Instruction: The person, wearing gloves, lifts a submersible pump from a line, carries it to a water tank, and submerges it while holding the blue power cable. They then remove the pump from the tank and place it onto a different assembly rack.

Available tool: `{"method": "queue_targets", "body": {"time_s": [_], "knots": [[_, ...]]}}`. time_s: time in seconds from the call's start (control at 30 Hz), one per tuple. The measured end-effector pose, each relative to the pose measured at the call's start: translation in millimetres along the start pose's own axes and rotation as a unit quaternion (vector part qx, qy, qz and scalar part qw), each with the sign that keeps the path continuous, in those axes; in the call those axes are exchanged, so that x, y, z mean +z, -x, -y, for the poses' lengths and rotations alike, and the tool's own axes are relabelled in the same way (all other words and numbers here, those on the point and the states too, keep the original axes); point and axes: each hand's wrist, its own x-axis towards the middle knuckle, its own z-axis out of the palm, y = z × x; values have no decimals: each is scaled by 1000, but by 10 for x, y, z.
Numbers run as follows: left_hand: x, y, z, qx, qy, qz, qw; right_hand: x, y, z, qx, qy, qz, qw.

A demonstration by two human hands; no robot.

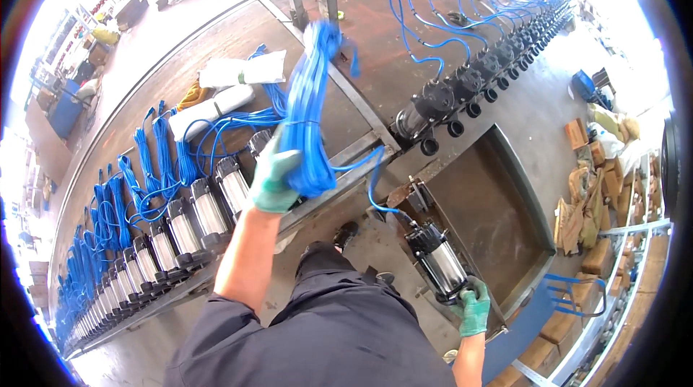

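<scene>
Gripping a thick coil of blue cable, the left hand in its green glove is raised over the bench edge, fingers closed round the bundle. The right hand, also gloved, is clamped on the lower end of a steel pump, which hangs tilted beside the sunken tank; a strand of the cable runs from the coil down to the pump's dark head. Between bench and tank lies a narrow strip of concrete floor where the person stands. On the bench to the left, a row of ribbed, shiny pumps lies packed side by side, each with blue cable. A second row of black-headed pumps runs off beyond the tank. Cardboard boxes, perhaps flattened, crowd the right rim.
</scene>
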Motion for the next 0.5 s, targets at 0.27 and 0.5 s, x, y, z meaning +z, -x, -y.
{"method": "queue_targets", "body": {"time_s": [0.27, 0.5], "knots": [[307, 76, -1432, 206, -126, 95, 966, 1962, -139, 1457, -3, -140, 182, 973], [90, 174, -1902, 321, -151, 179, 918, 3705, -1050, 1688, 24, -65, 213, 975]]}}
